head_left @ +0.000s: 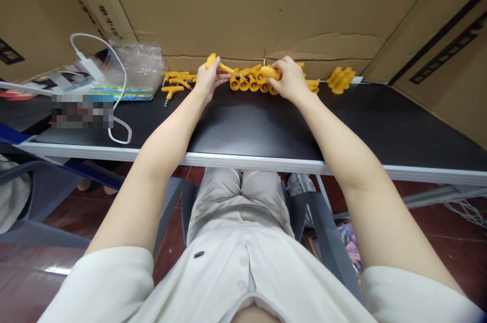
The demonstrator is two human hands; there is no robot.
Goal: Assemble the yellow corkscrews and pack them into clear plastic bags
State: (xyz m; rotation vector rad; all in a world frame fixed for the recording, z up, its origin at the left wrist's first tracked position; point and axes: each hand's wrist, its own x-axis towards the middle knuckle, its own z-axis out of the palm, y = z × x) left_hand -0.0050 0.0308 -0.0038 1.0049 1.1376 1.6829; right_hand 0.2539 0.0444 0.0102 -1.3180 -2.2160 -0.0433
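Observation:
In my left hand [208, 79] is a yellow corkscrew [225, 68], its shaft pointing right. The fingers are closed around it, with the thumb on top. My right hand [291, 78] closes from above on a yellow corkscrew part [271, 72] whose far side I cannot make out. Below and between both hands lies a row of yellow bell-shaped corkscrew pieces [244, 84], round open ends facing me, with metal spirals showing inside some. Several T-handled corkscrews [173, 89] with bare metal spirals lie left of my left hand.
A cluster of yellow pieces [340, 80] stands on the black tabletop [258, 133] at right. Clear plastic bags [133, 64] lie on colourful packets [125, 93] at left, near a white cable [125, 72]. Cardboard walls [236, 3] enclose the back and sides.

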